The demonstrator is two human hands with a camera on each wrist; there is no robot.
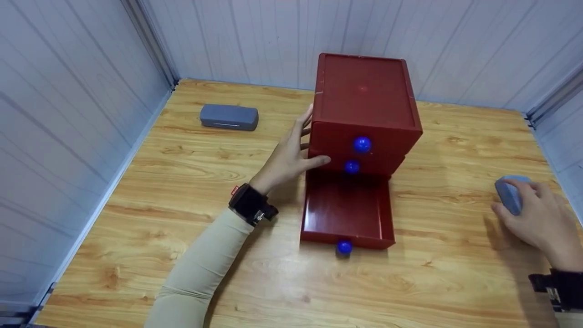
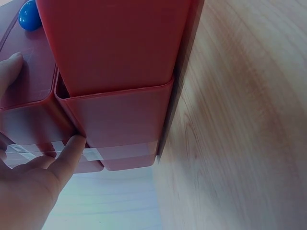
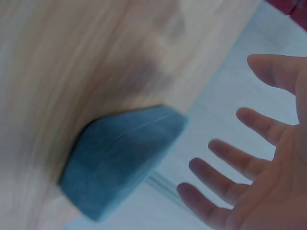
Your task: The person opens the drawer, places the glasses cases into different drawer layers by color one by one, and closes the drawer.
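The left hand (image 1: pixel 291 157) lies with straight fingers against the side of the red drawer cabinet (image 1: pixel 364 109), probably to keep it steady, because its bottom drawer (image 1: pixel 346 209) is pulled out. The right hand (image 1: pixel 542 223) is spread and reaches over a blue-grey case (image 1: pixel 509 195) near the table's right edge, just beside it, apparently not gripping it.

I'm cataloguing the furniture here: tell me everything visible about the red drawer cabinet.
The red drawer cabinet looks like glossy plastic and stands upright at the back of the wooden table. It has three drawers with blue knobs. The bottom drawer is pulled out and looks empty. The left hand rests against its left front edge.
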